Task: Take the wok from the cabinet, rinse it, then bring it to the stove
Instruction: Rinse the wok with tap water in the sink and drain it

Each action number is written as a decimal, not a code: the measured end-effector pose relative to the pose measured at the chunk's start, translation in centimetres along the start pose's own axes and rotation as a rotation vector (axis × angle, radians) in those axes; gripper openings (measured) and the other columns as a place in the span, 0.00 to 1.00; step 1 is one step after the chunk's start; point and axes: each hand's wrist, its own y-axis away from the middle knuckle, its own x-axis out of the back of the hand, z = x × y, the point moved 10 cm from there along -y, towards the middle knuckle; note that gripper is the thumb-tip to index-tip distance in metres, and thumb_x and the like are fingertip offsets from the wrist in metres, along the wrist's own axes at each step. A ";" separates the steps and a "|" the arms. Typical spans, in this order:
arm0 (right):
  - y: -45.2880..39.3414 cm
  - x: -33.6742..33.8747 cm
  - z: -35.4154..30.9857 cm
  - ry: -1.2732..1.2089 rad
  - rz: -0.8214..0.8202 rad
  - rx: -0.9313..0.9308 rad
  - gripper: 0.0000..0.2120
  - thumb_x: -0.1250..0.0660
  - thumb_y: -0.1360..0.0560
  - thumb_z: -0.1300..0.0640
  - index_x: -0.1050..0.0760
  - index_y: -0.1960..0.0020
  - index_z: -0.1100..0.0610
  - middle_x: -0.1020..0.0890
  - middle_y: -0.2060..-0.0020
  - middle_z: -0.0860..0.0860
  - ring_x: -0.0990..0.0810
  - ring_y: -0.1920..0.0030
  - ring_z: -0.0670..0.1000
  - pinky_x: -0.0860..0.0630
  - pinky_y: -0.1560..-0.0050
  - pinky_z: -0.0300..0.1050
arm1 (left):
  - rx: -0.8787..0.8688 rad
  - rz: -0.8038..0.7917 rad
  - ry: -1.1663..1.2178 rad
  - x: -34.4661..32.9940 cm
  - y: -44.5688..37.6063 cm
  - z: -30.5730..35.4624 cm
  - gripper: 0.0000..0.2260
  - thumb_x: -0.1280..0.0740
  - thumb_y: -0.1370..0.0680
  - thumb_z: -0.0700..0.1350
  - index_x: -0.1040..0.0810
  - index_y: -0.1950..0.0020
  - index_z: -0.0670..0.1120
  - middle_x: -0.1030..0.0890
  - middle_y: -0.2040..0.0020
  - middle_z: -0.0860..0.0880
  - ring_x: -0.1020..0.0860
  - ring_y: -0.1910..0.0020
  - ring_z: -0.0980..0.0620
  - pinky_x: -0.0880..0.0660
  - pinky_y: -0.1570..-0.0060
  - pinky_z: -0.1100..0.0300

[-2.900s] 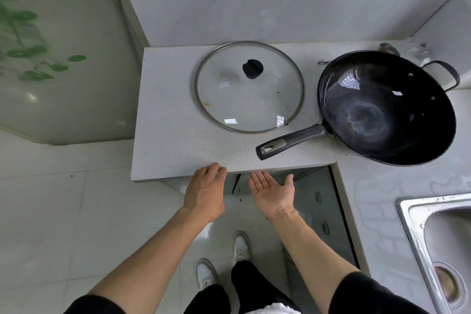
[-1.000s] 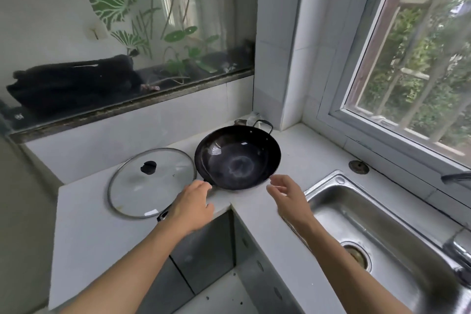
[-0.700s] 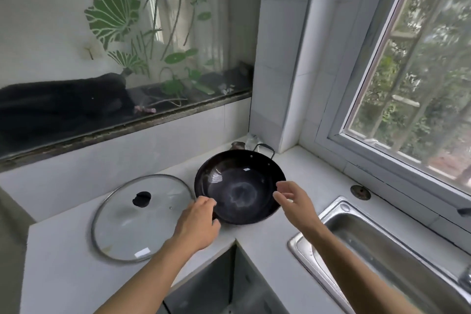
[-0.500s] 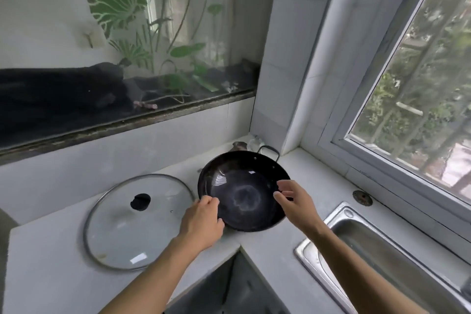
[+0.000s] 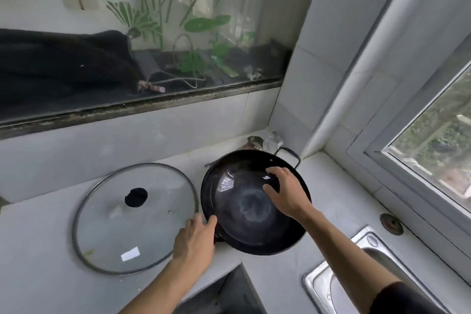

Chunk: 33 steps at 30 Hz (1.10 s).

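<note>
The black wok (image 5: 244, 214) sits on the white counter (image 5: 38, 250) in the corner, its small loop handle (image 5: 289, 156) pointing at the wall. My left hand (image 5: 196, 239) is closed over the wok's long handle at the near-left rim, hiding it. Above the bowl, my right hand (image 5: 286, 192) reaches over the far-right side with fingers spread and bent, holding nothing. The stove is not in view.
A glass lid (image 5: 135, 216) lies flat just left of the wok. The steel sink (image 5: 312, 285) is at the lower right, with a round metal cap (image 5: 391, 223) behind it. An open cabinet gap (image 5: 224, 296) lies below. The window frame (image 5: 382, 150) borders the right side.
My right hand has moved from the wok's near-right rim to over its far side. My left hand has stayed at the long handle. The view has tilted down.
</note>
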 end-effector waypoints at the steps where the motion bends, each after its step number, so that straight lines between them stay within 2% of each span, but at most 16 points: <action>1: -1.2 -0.4 0.8 -0.003 -0.013 0.002 0.22 0.33 0.24 0.51 0.29 0.31 0.54 0.26 0.36 0.51 0.27 0.37 0.50 0.35 0.42 0.36 | 0.002 -0.007 -0.006 -0.4 -0.4 0.0 0.20 0.36 0.24 0.42 0.37 0.34 0.52 0.29 0.43 0.45 0.27 0.47 0.45 0.29 0.56 0.54; 4: -4.1 -1.9 3.1 0.000 -0.063 0.007 0.22 0.33 0.23 0.51 0.30 0.30 0.55 0.27 0.34 0.52 0.28 0.35 0.52 0.33 0.40 0.39 | -0.016 -0.013 -0.010 -1.1 -1.3 0.6 0.20 0.36 0.24 0.41 0.36 0.35 0.53 0.29 0.46 0.47 0.26 0.50 0.45 0.31 0.60 0.54; 7: -6.6 -3.5 4.9 0.031 -0.113 0.019 0.23 0.33 0.24 0.51 0.31 0.30 0.55 0.27 0.34 0.54 0.29 0.34 0.55 0.30 0.35 0.48 | -0.038 0.006 -0.023 -0.9 -2.0 1.3 0.18 0.33 0.26 0.47 0.33 0.39 0.53 0.29 0.48 0.48 0.25 0.52 0.46 0.32 0.62 0.56; 10: -8.9 -4.5 6.2 0.122 -0.144 0.057 0.24 0.32 0.25 0.52 0.31 0.30 0.55 0.27 0.34 0.55 0.29 0.35 0.57 0.30 0.36 0.51 | -0.027 -0.058 -0.051 -2.1 -2.1 1.2 0.21 0.22 0.39 0.48 0.27 0.51 0.52 0.28 0.57 0.51 0.24 0.65 0.49 0.34 0.72 0.57; 12: -10.4 -4.7 6.7 0.210 -0.142 0.105 0.25 0.31 0.26 0.53 0.31 0.30 0.56 0.27 0.34 0.55 0.32 0.34 0.58 0.34 0.35 0.53 | -0.006 -0.056 -0.080 -3.1 -2.0 0.6 0.23 0.20 0.45 0.45 0.27 0.56 0.52 0.29 0.61 0.52 0.26 0.71 0.50 0.34 0.79 0.58; 15: -12.2 -4.8 7.9 0.319 -0.131 0.147 0.28 0.30 0.29 0.55 0.31 0.30 0.56 0.27 0.34 0.54 0.34 0.32 0.57 0.37 0.33 0.52 | 0.002 -0.030 -0.110 -3.6 -1.8 0.0 0.26 0.20 0.47 0.42 0.23 0.53 0.52 0.28 0.63 0.52 0.26 0.72 0.50 0.31 0.81 0.57; 19: -14.0 -5.8 9.6 0.509 -0.188 0.204 0.31 0.29 0.32 0.56 0.34 0.31 0.57 0.28 0.35 0.53 0.35 0.33 0.57 0.40 0.32 0.51 | -0.005 -0.008 -0.113 -3.0 -2.1 -0.1 0.29 0.19 0.47 0.42 0.22 0.48 0.51 0.28 0.62 0.51 0.27 0.72 0.50 0.34 0.80 0.59; 22: -14.5 -6.6 10.8 0.645 -0.273 0.221 0.36 0.29 0.31 0.56 0.41 0.27 0.56 0.30 0.35 0.54 0.36 0.32 0.59 0.43 0.28 0.53 | -0.009 -0.007 -0.142 -2.7 -2.3 -0.6 0.33 0.18 0.49 0.42 0.23 0.47 0.51 0.28 0.62 0.51 0.29 0.72 0.51 0.34 0.79 0.58; 27: -14.5 -6.5 12.3 0.731 -0.280 0.266 0.43 0.32 0.35 0.63 0.47 0.25 0.52 0.26 0.41 0.54 0.30 0.38 0.59 0.40 0.31 0.53 | -0.015 0.003 -0.208 -2.9 -2.6 -1.0 0.37 0.21 0.53 0.36 0.23 0.45 0.50 0.29 0.63 0.49 0.30 0.72 0.49 0.33 0.78 0.58; 31: -14.7 -6.1 13.6 0.717 -0.273 0.216 0.36 0.32 0.33 0.62 0.41 0.29 0.49 0.27 0.43 0.51 0.30 0.38 0.56 0.40 0.32 0.59 | -0.027 0.010 -0.266 -3.0 -2.8 -0.9 0.37 0.22 0.54 0.35 0.22 0.45 0.49 0.28 0.64 0.48 0.29 0.70 0.48 0.32 0.75 0.57; 33: -14.9 -5.9 14.0 0.681 -0.284 0.177 0.33 0.31 0.33 0.61 0.39 0.31 0.49 0.27 0.43 0.50 0.32 0.37 0.56 0.37 0.35 0.59 | -0.036 0.016 -0.296 -3.1 -2.8 -0.8 0.38 0.27 0.55 0.32 0.21 0.45 0.49 0.28 0.64 0.48 0.29 0.69 0.48 0.32 0.74 0.57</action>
